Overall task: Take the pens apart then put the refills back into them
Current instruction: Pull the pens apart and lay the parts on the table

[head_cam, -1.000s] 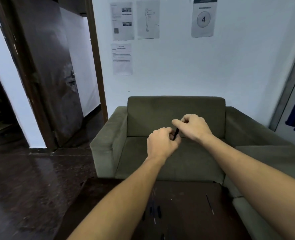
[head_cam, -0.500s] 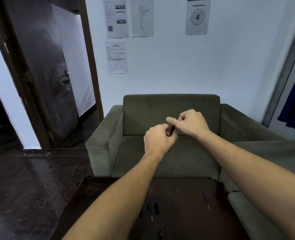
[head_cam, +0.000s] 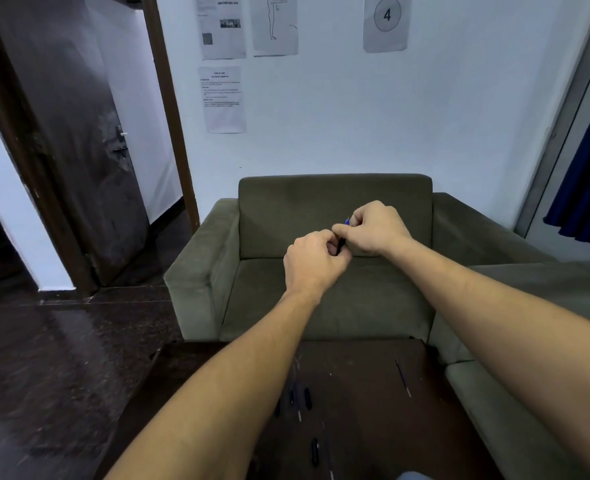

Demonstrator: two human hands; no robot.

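Both hands are raised in front of the sofa, close together on one dark pen point(head_cam: 340, 244). My left hand point(head_cam: 312, 259) grips its lower part with curled fingers. My right hand point(head_cam: 376, 228) pinches the upper end, where a small blue tip point(head_cam: 347, 221) shows above the fingers. Most of the pen is hidden inside the two hands. On the dark table point(head_cam: 363, 427) below lie a thin refill point(head_cam: 403, 377) to the right, several dark pen parts point(head_cam: 300, 398) near the middle, and one more dark piece point(head_cam: 314, 452) nearer me.
A green armchair point(head_cam: 321, 292) stands behind the table, with a second green seat point(head_cam: 515, 427) at the right. An open dark door point(head_cam: 75, 150) is at the left over a glossy dark floor. Papers hang on the white wall; a blue curtain point(head_cam: 588, 188) hangs far right.
The view has tilted down and shifted slightly. My hands stay together on the pen, and a blue tip now shows above my right fingers.
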